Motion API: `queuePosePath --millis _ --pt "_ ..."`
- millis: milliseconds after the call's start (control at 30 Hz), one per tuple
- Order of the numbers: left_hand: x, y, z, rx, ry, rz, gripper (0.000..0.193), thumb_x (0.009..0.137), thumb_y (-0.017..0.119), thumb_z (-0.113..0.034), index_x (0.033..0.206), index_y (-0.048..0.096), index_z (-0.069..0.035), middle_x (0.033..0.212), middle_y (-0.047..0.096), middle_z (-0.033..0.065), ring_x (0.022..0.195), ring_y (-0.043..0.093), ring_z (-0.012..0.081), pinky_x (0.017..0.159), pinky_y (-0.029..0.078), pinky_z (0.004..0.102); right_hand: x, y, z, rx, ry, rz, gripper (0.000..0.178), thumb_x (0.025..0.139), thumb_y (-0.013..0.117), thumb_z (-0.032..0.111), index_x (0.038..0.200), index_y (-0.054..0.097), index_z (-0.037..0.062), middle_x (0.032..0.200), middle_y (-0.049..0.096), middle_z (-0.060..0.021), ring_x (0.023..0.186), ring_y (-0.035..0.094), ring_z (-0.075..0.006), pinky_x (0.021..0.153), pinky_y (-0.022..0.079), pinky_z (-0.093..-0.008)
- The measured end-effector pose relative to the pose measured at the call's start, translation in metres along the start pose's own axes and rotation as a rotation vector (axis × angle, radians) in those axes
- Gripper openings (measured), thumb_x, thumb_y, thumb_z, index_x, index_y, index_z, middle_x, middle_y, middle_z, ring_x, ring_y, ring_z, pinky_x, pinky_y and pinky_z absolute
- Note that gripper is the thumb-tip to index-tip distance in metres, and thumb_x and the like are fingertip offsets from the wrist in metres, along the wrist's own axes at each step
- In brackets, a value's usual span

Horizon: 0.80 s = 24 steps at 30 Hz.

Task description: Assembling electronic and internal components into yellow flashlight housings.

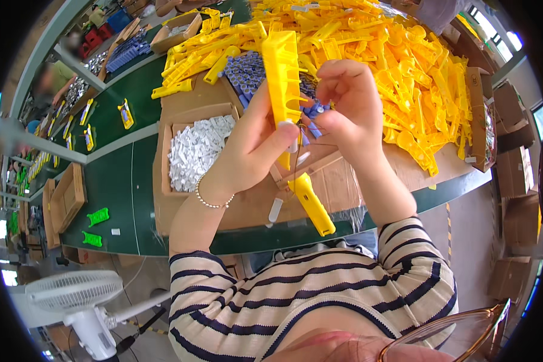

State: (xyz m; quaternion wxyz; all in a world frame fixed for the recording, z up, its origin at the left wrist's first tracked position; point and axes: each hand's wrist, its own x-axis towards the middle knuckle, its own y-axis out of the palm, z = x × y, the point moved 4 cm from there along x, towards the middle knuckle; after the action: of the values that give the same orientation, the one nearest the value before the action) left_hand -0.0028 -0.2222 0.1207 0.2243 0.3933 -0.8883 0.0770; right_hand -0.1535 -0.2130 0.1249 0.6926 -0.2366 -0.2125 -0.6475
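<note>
My left hand (253,139) is closed round a long yellow plastic shell (280,69), held upright with its ribbed inner side showing. The left thumb presses beside a small white piece (292,145) at the shell's lower part. Close by on the right, my right hand (357,111) has its fingers curled and pinches a small blue part (314,110). A thin dark wire hangs between the two hands. Behind them, partly hidden, a box holds many blue cylindrical parts (244,72). Below the hands, another yellow shell (312,205) lies near the table edge.
A large heap of yellow shells (404,78) covers the table's back and right. On the left stands a cardboard box of white pieces (200,148). Two green parts (96,217) lie on the green table (123,181). A white fan (75,295) stands at lower left.
</note>
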Motion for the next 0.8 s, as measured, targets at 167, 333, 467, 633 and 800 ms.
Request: queuePosePath --millis 167,333,467,633,800 --pt "-0.028 0.031 -0.017 -0.134 0.088 0.006 0.053 0.093 0.044 -0.032 0.136 0.026 -0.005 0.125 0.047 0.0178 0.097 0.056 0.0192 0.086 0.046 0.0321 -0.081 0.03 -0.028 0.457 0.412 0.659 0.095 0.06 0.085 0.037 0.135 0.035 0.0038 0.127 0.048 -0.0084 0.122 0.043 -0.0182 0.103 0.033 -0.0354" --pt "-0.037 0.057 -0.024 -0.166 0.101 -0.116 0.052 0.093 0.039 -0.031 0.135 0.025 -0.003 0.123 0.048 0.0214 0.092 0.057 0.0195 0.081 0.048 0.0325 -0.145 0.064 -0.019 0.835 0.414 0.829 0.05 0.077 0.07 0.002 0.123 0.05 0.0008 0.115 0.059 -0.0086 0.111 0.052 -0.017 0.097 0.041 -0.0338" --pt "-0.047 0.07 -0.025 -0.129 0.162 -0.176 0.05 0.092 0.038 -0.029 0.133 0.027 -0.003 0.122 0.049 0.0224 0.091 0.058 0.0206 0.079 0.049 0.0322 -0.169 0.055 -0.008 0.833 0.475 0.549 0.036 0.08 0.069 0.008 0.113 0.056 0.0001 0.109 0.06 -0.0111 0.103 0.057 -0.0203 0.094 0.043 -0.0361" --pt "-0.056 0.073 -0.021 -0.032 0.201 -0.243 0.052 0.091 0.041 -0.035 0.134 0.029 -0.008 0.122 0.048 0.0258 0.089 0.059 0.0277 0.071 0.054 0.0375 -0.183 0.02 -0.005 0.549 0.512 0.282 0.019 0.087 0.058 0.003 0.106 0.059 -0.0025 0.088 0.065 -0.0064 0.08 0.061 -0.0119 0.077 0.048 -0.0248" --pt "-0.072 0.066 -0.016 0.099 0.246 -0.415 0.049 0.089 0.038 -0.028 0.131 0.031 -0.004 0.12 0.051 0.0223 0.088 0.059 0.0222 0.076 0.051 0.0343 -0.179 -0.035 0.046 -0.462 -0.001 -0.079 0.028 0.071 0.072 0.0 0.098 0.068 0.0039 0.071 0.064 -0.0078 0.059 0.059 -0.0164 0.055 0.046 -0.0235"
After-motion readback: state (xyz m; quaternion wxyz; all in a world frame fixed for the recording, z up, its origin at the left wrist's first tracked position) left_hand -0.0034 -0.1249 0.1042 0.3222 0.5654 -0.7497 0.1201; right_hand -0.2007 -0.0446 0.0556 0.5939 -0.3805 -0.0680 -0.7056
